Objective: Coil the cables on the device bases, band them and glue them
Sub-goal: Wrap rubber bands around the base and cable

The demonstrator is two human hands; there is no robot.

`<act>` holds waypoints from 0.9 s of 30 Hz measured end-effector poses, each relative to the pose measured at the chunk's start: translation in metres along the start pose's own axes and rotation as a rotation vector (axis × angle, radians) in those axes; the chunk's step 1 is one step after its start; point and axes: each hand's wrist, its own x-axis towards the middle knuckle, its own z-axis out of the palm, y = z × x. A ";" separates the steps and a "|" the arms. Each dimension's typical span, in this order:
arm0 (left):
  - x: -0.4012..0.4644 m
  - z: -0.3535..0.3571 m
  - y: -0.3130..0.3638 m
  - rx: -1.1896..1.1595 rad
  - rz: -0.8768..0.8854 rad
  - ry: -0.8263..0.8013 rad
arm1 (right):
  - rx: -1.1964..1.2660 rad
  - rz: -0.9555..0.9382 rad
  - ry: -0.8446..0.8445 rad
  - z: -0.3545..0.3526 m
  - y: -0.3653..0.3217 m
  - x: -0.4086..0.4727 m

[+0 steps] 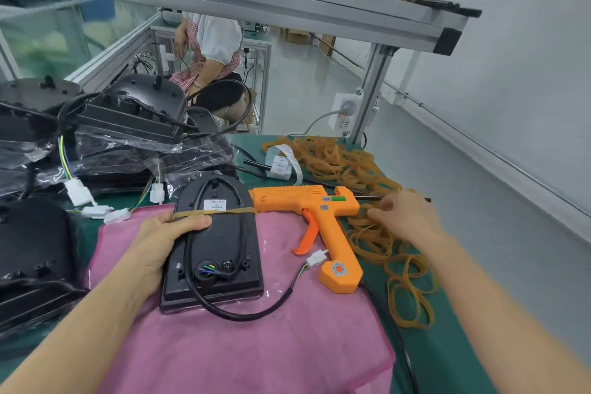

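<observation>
We see our left hand [166, 240] gripping the left edge of the black plastic arch-topped device base [215, 243], fingers curled under it and the thumb pressed across its top face. The base lies on the pink cloth [256, 339] spread over the near part of the green-covered bench [454, 358]. A black round cable [241, 233] loops around the base's face, and a tan rubber band [217, 212] crosses it just below a white label. The cable's tail runs off the base's near edge and ends in a white connector [316, 256] touching the orange glue gun [323, 221], which lies just right of the base. Our right hand [403, 214] is at the loose heap of tan rubber bands [383, 253] along the bench's right edge, fingers curled and pinched together there; we cannot tell whether they hold a band. At the bench's left edge, more black device bases in clear plastic bags [128, 125] are stacked. Beyond the far edge, a seated person [211, 54] works at another station.
</observation>
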 end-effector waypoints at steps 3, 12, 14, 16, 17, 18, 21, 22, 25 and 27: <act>-0.002 -0.001 0.001 -0.002 0.001 0.000 | -0.118 -0.073 0.016 -0.002 -0.004 -0.011; -0.003 0.002 0.002 -0.001 -0.042 0.025 | -0.271 -0.227 -0.179 -0.009 -0.007 -0.027; -0.001 0.003 0.002 0.046 -0.044 0.054 | -0.337 -0.292 -0.193 -0.010 -0.006 -0.030; 0.000 0.005 0.003 0.097 -0.021 0.081 | -0.353 -0.323 -0.155 -0.015 -0.004 -0.032; 0.001 0.007 0.003 0.124 0.000 0.097 | -0.329 -0.317 -0.135 -0.019 -0.004 -0.033; 0.001 0.008 0.003 0.166 0.027 0.112 | -0.303 -0.312 -0.118 -0.024 -0.004 -0.033; 0.000 0.010 0.006 0.427 0.061 0.156 | -0.181 -0.340 -0.043 -0.046 -0.014 -0.038; -0.001 0.010 0.009 0.612 0.077 0.171 | -0.059 -0.356 -0.023 -0.053 -0.021 -0.042; -0.016 0.016 0.021 1.173 0.345 0.346 | 0.400 -0.469 -0.021 -0.066 -0.053 -0.061; -0.035 0.031 0.034 1.104 0.642 0.265 | 0.698 -0.508 -0.120 -0.061 -0.081 -0.072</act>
